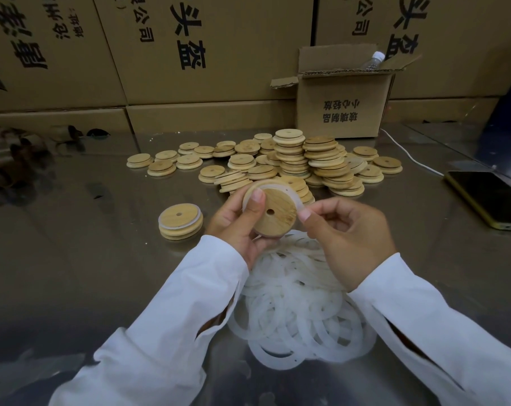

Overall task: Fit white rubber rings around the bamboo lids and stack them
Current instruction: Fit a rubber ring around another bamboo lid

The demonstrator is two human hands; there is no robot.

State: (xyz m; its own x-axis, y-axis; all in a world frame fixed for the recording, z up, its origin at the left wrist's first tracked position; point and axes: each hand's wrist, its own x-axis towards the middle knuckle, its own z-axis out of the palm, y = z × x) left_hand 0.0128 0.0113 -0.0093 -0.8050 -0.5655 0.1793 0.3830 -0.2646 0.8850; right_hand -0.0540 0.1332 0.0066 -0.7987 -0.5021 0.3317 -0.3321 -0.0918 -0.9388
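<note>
Both hands are gripping one bamboo lid (274, 210) above the desk (101, 273): left hand (236, 227) holding it, right hand (348, 232) pinching its white ring (298, 204).

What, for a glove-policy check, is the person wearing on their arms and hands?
No gloves: the left hand and right hand are bare, with no rings in view. Long white sleeves reach both wrists. The left sleeve and right sleeve are loose, slightly creased fabric, and each shows an open slit along the forearm. No markings or logos are visible.
</note>
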